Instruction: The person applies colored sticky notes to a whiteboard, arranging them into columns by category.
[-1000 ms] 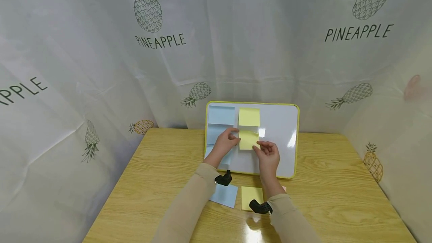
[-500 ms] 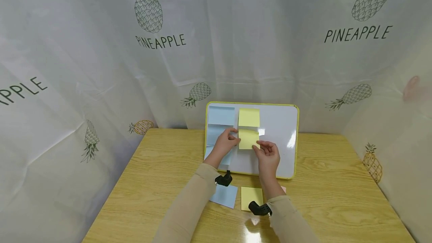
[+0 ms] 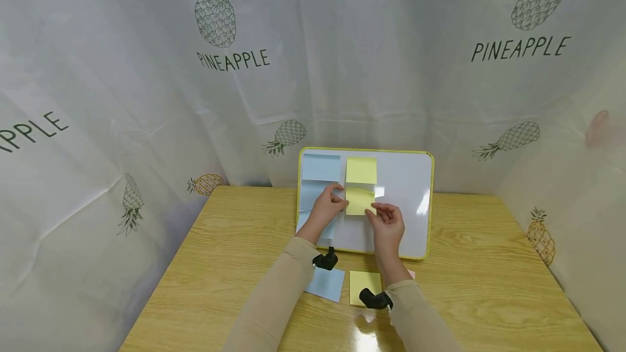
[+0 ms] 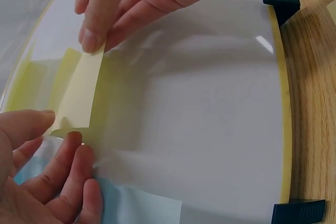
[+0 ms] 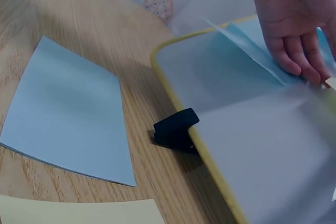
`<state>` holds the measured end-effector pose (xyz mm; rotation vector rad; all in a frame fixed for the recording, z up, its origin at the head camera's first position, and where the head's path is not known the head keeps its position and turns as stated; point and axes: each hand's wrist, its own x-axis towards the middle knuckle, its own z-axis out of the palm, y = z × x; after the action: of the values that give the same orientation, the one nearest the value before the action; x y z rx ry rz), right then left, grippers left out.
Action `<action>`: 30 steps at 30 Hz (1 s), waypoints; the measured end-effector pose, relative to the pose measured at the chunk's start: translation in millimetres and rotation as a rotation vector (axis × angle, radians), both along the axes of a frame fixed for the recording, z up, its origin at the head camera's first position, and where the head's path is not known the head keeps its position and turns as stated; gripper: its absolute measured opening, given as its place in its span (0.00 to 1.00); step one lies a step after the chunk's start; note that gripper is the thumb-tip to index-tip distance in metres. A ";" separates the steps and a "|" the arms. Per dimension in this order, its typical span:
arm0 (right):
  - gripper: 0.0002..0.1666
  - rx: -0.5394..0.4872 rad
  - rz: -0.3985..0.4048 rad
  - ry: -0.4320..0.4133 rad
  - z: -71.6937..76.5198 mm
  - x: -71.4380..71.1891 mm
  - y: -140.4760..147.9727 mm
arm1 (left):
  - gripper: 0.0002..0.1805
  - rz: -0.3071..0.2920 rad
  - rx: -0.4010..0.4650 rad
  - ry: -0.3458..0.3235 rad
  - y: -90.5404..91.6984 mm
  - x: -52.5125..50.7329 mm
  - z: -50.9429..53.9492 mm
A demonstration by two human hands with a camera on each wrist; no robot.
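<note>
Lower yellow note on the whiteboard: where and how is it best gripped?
Probably pinched at both side edges, coming in from left and right: the lower yellow note is a thin sheet, and its lower edge appears to stand off the whiteboard.

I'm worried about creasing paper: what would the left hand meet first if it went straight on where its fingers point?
The held yellow note, probably; the left hand touches its left edge. The right hand comes next, though depth to the whiteboard is unclear.
</note>
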<state>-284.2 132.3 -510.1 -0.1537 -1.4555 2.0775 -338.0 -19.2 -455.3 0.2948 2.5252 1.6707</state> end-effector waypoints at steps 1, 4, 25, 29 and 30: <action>0.19 0.003 -0.003 -0.001 -0.5 -0.3 0.1 | 0.22 -0.003 -0.004 0.006 0.4 -0.1 0.2; 0.19 0.012 -0.004 -0.010 -1.4 -0.6 0.6 | 0.22 -0.013 -0.018 0.018 1.3 0.1 0.5; 0.20 0.248 0.126 -0.183 -1.6 8.4 14.7 | 0.22 -0.003 -0.044 -0.054 3.5 1.5 13.6; 0.22 0.372 0.205 -0.223 0.6 20.9 26.5 | 0.23 -0.015 -0.052 -0.045 2.4 1.7 13.3; 0.23 0.399 0.222 -0.239 0.9 24.4 29.9 | 0.23 -0.021 -0.061 -0.044 2.2 1.9 13.3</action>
<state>-259.8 162.2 -509.2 -0.0850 -2.0847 1.9364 -336.1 -17.0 -441.9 0.2759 2.5264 1.5716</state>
